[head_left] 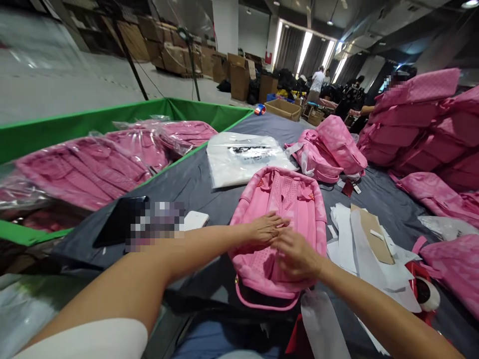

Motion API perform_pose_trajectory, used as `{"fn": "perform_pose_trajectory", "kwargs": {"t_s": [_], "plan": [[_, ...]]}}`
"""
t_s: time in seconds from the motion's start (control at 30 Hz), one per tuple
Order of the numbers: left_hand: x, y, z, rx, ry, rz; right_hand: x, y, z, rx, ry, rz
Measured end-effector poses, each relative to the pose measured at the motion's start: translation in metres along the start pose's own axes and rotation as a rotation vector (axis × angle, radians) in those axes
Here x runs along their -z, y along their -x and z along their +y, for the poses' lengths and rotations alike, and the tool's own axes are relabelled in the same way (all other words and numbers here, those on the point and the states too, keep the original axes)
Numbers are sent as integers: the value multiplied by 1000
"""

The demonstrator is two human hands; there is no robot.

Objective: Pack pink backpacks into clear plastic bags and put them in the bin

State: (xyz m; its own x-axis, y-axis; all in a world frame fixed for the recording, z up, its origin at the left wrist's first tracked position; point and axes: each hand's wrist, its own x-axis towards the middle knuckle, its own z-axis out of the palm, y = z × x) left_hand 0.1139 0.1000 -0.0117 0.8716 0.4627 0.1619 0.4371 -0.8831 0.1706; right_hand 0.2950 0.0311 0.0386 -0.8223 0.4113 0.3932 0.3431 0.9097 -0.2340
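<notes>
A pink backpack (245,269) lies on the dark cloth in front of me, its back panel and shoulder straps facing up and its handle loop toward me. Stretched across the middle of the straps is my left hand (267,228), fingers extended and palm down. My right hand (297,254) is over the lower right part of the same backpack, close to the left fingertips. Its fingers look bent but are smeared by motion, so any hold on a strap cannot be made out. Just beyond the backpack lies a stack of clear plastic bags (243,164).
At left, a green-walled bin (209,112) holds plastic-wrapped pink backpacks (90,169). A white phone (195,220) and a black tablet-like object (119,219) lie beside my left arm. Paper sheets (346,239), a tape dispenser (424,294) and piled pink backpacks (419,124) are at right.
</notes>
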Motion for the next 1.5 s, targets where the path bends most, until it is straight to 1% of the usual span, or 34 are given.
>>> {"fn": "perform_pose_trajectory", "kwargs": {"t_s": [0.03, 0.07, 0.1, 0.13, 0.17, 0.2, 0.27, 0.33, 0.4, 0.47, 0.53, 0.6, 0.67, 0.7, 0.73, 0.77, 0.8, 0.83, 0.9, 0.93, 0.97, 1.03, 1.1, 1.13, 1.2, 1.27, 1.3, 1.37, 1.4, 1.43, 1.47, 1.5], "plan": [[-2, 3, -4, 61, 5, 24, -2, 0, -6, 141, -8, -131], [-6, 6, -6, 156, 3, 67, -7, 0, -9, 235, -25, -240], [-12, 9, -7, 265, -2, 114, -15, 1, -9, 276, -45, -313], [-19, 11, -8, 358, -4, 148, -25, 2, -6, 277, -68, -347], [-26, 13, -8, 426, -6, 165, -36, 3, 0, 260, -94, -347], [-33, 13, -9, 469, -7, 168, -47, 4, 8, 240, -118, -320], [-39, 10, -12, 509, -9, 145, -64, 4, 28, 209, -124, -246], [-36, 4, -17, 529, -7, 109, -71, 3, 44, 160, -77, -205], [-28, -2, -18, 554, -3, 75, -69, 3, 50, 91, -14, -192], [-21, -1, -10, 579, 9, 38, -64, 6, 38, 60, 32, -176], [-19, 9, 8, 585, 32, 18, -63, 13, 11, 23, 86, -129], [-23, 28, 31, 566, 58, 29, -67, 23, -21, 5, 128, -86], [-30, 48, 52, 525, 88, 31, -67, 31, -44, 35, 150, -66], [-32, 57, 61, 498, 103, 12, -63, 32, -48, 59, 158, -54], [-31, 64, 67, 472, 118, -17, -56, 31, -46, 64, 176, -28], [-27, 69, 70, 446, 130, -48, -47, 27, -37, 38, 208, 17], [-21, 70, 70, 420, 134, -75, -37, 22, -23, -25, 252, 77], [-11, 67, 68, 403, 131, -93, -26, 15, -3, -116, 305, 139], [12, 49, 58, 402, 122, -92, -12, 5, 42, -360, 415, 231], [23, 36, 51, 417, 120, -74, -10, 2, 64, -473, 451, 244], [33, 20, 43, 437, 114, -39, -12, 2, 84, -575, 468, 226], [42, -12, 27, 464, 84, 76, -27, 8, 112, -707, 456, 144], [37, -36, 14, 466, 54, 202, -45, 22, 126, -736, 399, 101], [29, -44, 9, 467, 60, 252, -52, 30, 131, -723, 358, 116], [8, -51, 0, 465, 121, 302, -58, 44, 137, -685, 253, 199], [-12, -51, -5, 455, 189, 310, -52, 49, 144, -686, 151, 322], [-19, -50, -6, 447, 211, 306, -45, 45, 148, -704, 125, 398], [-27, -48, -9, 436, 243, 305, -28, 24, 154, -728, 144, 552], [-29, -48, -9, 436, 256, 308, -20, 5, 157, -712, 172, 597], [-29, -49, -10, 439, 271, 313, -13, -19, 158, -675, 196, 596], [-29, -50, -11, 446, 293, 323, -9, -47, 159, -626, 214, 544], [-28, -51, -11, 456, 334, 336, -7, -78, 159, -583, 217, 439]]}}
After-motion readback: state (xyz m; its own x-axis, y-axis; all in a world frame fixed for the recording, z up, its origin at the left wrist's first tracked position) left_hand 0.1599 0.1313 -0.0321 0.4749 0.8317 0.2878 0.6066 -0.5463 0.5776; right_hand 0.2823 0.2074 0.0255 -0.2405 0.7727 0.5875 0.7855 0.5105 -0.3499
